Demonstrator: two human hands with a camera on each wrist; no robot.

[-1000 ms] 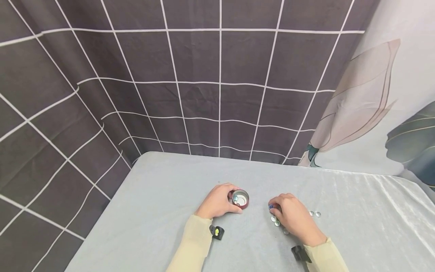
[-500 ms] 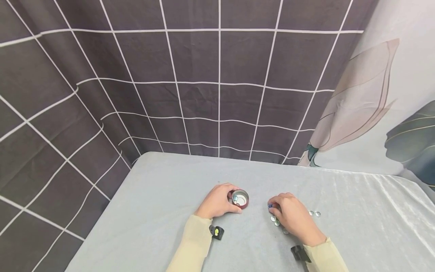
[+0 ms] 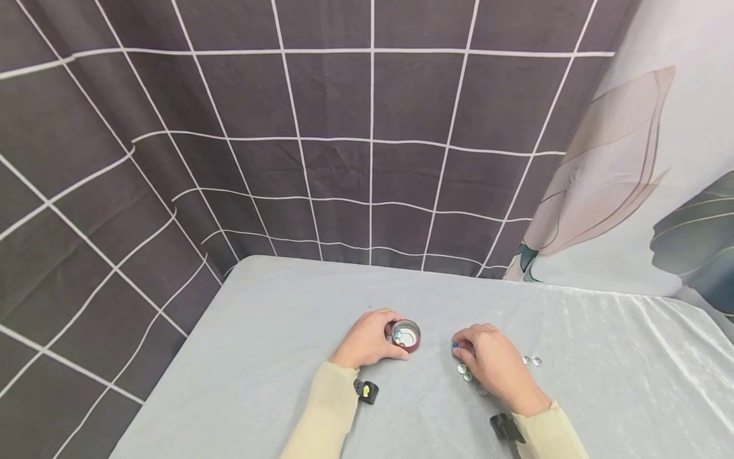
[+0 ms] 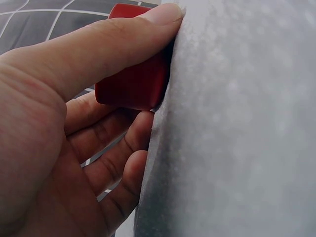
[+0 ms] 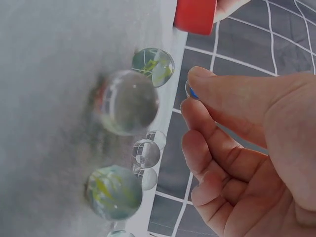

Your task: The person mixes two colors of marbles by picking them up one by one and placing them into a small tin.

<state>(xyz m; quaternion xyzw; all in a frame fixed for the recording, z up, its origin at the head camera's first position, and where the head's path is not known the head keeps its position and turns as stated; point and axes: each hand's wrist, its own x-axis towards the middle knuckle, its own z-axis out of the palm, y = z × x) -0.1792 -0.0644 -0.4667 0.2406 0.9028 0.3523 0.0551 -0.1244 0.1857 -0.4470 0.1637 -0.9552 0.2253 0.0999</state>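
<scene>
Right wrist: seven loose marbles (image 5: pixel 114 192), maybe more — right hand (image 3: pixel 496 364) pinches another marble (image 5: pixel 192 92); left hand (image 3: pixel 367 338) grips one cup (image 5: pixel 195 16), mouth up.

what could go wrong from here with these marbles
The right hand pinches a blue marble that is mostly hidden by its fingers; a smooth piece like that might slip out. Loose marbles lie close beside that hand, so a brush could set them rolling over the cloth. The left hand grips an open red container; a jerk might tip it and spill its glassy contents.
</scene>
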